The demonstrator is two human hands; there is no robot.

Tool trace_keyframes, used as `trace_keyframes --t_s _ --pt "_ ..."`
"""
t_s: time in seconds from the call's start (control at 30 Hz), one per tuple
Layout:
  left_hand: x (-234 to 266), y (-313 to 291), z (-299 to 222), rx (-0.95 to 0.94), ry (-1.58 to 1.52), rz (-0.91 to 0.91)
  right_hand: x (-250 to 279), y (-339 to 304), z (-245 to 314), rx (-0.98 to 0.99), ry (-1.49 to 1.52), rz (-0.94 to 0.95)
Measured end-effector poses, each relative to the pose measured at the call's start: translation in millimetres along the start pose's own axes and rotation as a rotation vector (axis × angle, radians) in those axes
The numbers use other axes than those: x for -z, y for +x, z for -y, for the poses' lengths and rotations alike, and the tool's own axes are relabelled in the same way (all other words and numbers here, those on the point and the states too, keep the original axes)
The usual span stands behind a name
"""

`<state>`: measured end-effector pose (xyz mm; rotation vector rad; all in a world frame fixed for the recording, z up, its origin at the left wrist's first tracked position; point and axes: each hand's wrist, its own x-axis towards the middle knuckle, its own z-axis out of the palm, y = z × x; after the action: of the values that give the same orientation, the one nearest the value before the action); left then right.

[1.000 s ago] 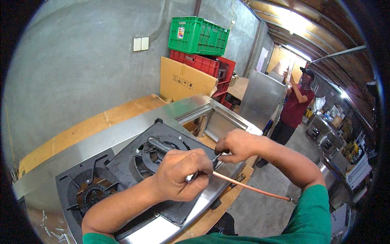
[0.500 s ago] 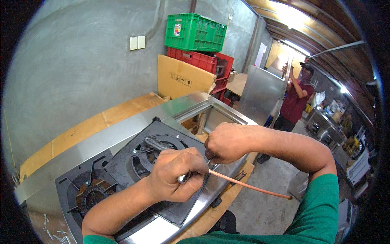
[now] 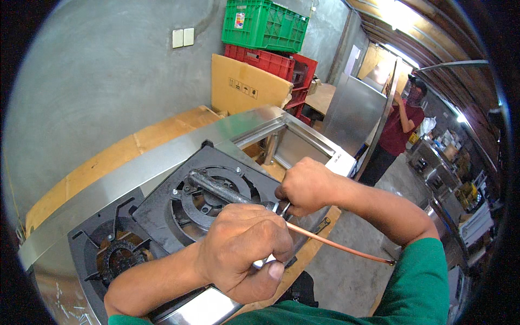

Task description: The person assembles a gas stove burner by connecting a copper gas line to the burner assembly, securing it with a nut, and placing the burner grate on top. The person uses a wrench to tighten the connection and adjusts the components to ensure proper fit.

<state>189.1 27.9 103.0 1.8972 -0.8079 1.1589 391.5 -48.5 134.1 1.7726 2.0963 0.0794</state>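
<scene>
My left hand (image 3: 244,252) is closed round a shiny metal tool (image 3: 264,262); only its end shows under the fingers, so its kind is unclear. Just beyond it, the fingers of my right hand (image 3: 307,187) are closed on a slim metal tool (image 3: 285,210), mostly hidden. Both hands are at the joint between the dark burner pipe (image 3: 219,185) and a thin copper tube (image 3: 336,245). That tube runs off to the right toward my sleeve. The pipe lies across a black stove plate (image 3: 157,208) with a round burner opening, set askew on the steel counter.
A second burner (image 3: 122,260) sits at the left, with loose screws (image 3: 67,309) on the steel nearby. At the back stand a cardboard sheet (image 3: 249,81), red crates (image 3: 265,62) and a green crate (image 3: 265,24). Another person (image 3: 401,119) holds a metal panel at the far right.
My left hand has turned and moved slightly nearer and right; my right hand shifted a little right. More of the burner pipe shows. The other person's panel has changed its angle.
</scene>
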Motion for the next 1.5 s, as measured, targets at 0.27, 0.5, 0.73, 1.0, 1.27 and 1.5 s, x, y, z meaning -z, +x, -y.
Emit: trace_keyframes --t_s 0.27,0.5,0.73,1.0,1.27,1.5 --pt "0.5 -3.7 6.8 -0.046 0.002 -0.008 -64.8 12.7 -16.9 0.207 0.528 -0.266" --pt "2.3 -1.0 5.7 -0.105 0.07 0.072 0.3 -20.3 -18.2 -0.016 -0.054 -0.166" --pt "-1.6 -3.0 7.7 -0.077 -0.016 -0.032 43.9 -19.6 37.1 0.015 -0.282 -0.092" --pt "-3.1 -3.4 6.9 -0.031 -0.008 -0.029 36.3 -12.6 24.9 -0.042 -0.159 -0.047" --pt "-5.9 -2.1 -2.3 -0.004 -0.049 0.01 24.1 -5.6 15.8 -0.071 -0.092 0.053" --pt "-10.7 -0.9 -3.2 -0.021 -0.049 -0.011 -40.6 10.8 -9.0 0.111 0.325 -0.131"
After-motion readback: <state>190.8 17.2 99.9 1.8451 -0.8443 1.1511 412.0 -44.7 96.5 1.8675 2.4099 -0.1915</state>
